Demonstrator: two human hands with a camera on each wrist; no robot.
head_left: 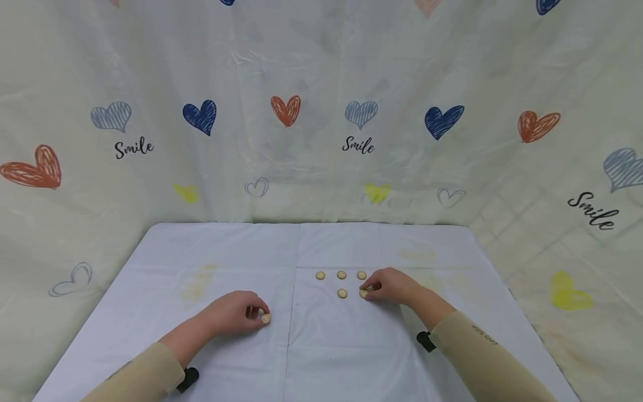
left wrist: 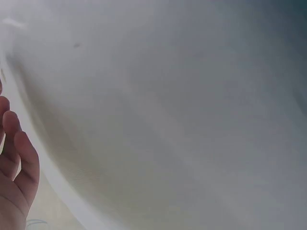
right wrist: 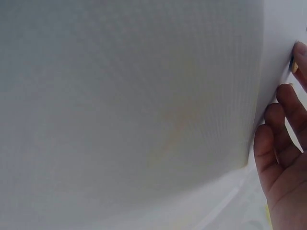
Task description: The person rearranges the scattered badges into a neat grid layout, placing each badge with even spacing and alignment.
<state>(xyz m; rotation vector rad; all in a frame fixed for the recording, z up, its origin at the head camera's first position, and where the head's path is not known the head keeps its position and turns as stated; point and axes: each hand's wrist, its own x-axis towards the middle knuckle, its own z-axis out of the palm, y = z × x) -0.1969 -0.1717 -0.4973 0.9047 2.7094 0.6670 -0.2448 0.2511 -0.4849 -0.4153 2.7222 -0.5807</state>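
Small round wooden discs with faint marks on their faces lie on the white-covered table in the head view. My left hand pinches one disc between thumb and fingertips, low over the cloth left of the centre crease. Farther right, my right hand grips another disc at its edge, at the right end of the nearer row. To its left sits a loose disc. Behind them runs a row of three: a left disc, a middle disc and a right disc.
A white cloth with creases and pale yellow stains covers the table. Around it hangs a pale curtain printed with hearts and the word Smile. Dark wrist devices show at the left cuff and the right cuff.
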